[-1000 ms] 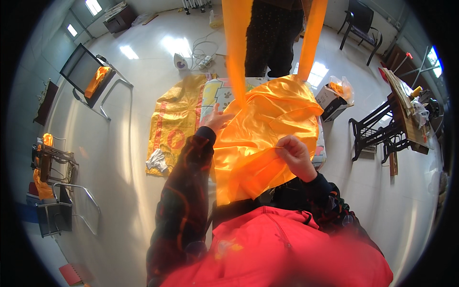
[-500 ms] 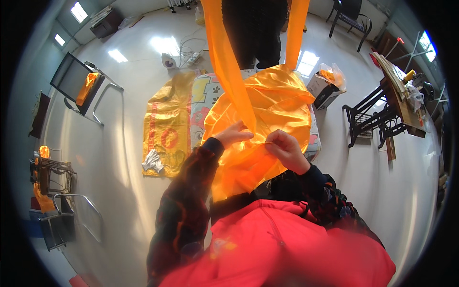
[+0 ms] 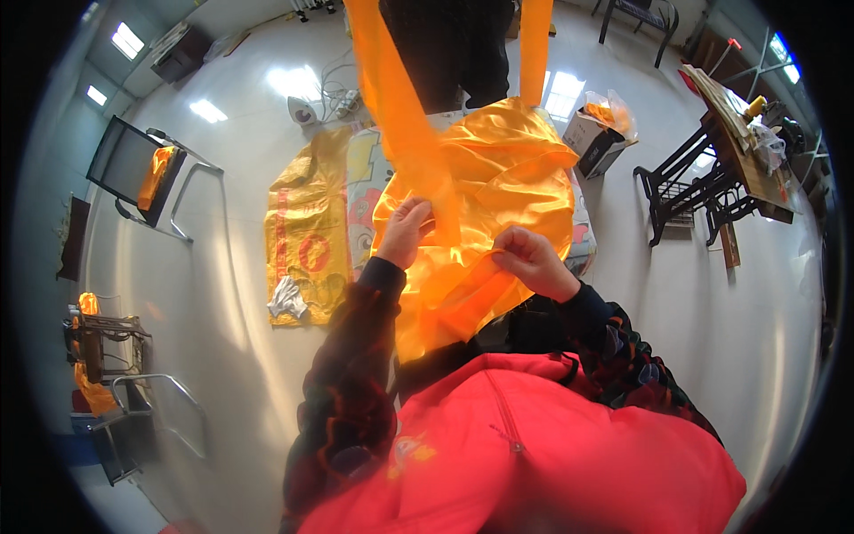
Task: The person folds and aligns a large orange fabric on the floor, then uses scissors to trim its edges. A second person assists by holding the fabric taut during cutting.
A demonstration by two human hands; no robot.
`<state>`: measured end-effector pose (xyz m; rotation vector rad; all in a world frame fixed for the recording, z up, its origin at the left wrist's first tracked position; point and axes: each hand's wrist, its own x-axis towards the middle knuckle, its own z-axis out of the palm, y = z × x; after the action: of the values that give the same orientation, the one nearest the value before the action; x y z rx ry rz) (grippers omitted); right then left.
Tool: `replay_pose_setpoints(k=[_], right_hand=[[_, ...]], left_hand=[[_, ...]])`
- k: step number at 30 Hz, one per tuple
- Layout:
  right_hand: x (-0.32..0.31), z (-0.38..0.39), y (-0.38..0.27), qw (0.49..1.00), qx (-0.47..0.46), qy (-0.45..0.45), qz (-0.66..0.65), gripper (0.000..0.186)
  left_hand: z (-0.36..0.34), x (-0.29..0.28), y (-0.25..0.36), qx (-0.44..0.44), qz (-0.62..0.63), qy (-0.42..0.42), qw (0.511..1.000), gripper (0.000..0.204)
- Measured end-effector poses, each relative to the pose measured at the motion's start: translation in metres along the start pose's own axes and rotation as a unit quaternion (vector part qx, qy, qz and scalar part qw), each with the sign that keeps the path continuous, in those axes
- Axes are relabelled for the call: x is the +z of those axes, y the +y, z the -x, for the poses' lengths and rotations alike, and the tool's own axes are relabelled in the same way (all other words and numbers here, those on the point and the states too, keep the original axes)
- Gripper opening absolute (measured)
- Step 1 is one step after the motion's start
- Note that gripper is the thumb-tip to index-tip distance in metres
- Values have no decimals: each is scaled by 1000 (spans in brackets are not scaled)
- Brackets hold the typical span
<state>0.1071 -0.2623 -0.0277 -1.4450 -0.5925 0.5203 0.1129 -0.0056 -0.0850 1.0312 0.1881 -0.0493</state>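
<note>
The left hand (image 3: pixel 405 230) is clenched on a long strip of shiny orange fabric (image 3: pixel 498 205), its fingers wrapped around the band (image 3: pixel 400 107) that runs up and away from it toward the top of the view. The right hand (image 3: pixel 531 260) pinches a folded edge of the same cloth just in front of its fingertips, thumb and forefinger closed on the fold. The bulk of the cloth billows between and beyond the two hands and hangs down below them toward the person's red jacket (image 3: pixel 534 445).

A second band (image 3: pixel 535 44) rises well beyond the right hand, and both bands lead to another person standing past the cloth, of whom only dark trousers (image 3: pixel 454 44) show. How that person holds the bands lies out of view.

The material looks slick, so the right hand's small pinch seems the weakest point: a tug from the far side could likely pull the fold out of it. The band in the left hand looks taut, and uneven pulling might twist it or bunch the cloth between the hands. The loose part hanging below both hands could snag on the jacket's zip.

On the floor to the left of the left hand lies a yellow woven sack (image 3: pixel 302 231) with a white rag (image 3: pixel 286 298) on it; slack cloth could drag over them
</note>
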Motion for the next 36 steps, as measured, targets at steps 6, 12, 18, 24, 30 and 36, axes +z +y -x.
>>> replay_pose_setpoints(k=[6,12,18,24,30,36], right_hand=[[1,-6,3,992,-36,-11,121,9],[12,-11,6,980,-99,-46,164,9],[24,-21,10,980,54,-116,-154,7],[45,-22,20,981,63,-67,-169,10],[50,-14,28,979,78,-65,-175,11],[42,-12,25,996,42,-51,-62,12]], left_hand=[[44,9,41,20,102,-54,993,10],[75,26,62,31,143,-47,988,14],[87,33,58,-27,132,-22,991,17],[106,54,44,-18,162,-76,984,28],[131,51,35,-22,-20,-39,999,32],[133,39,30,66,-113,116,985,20]])
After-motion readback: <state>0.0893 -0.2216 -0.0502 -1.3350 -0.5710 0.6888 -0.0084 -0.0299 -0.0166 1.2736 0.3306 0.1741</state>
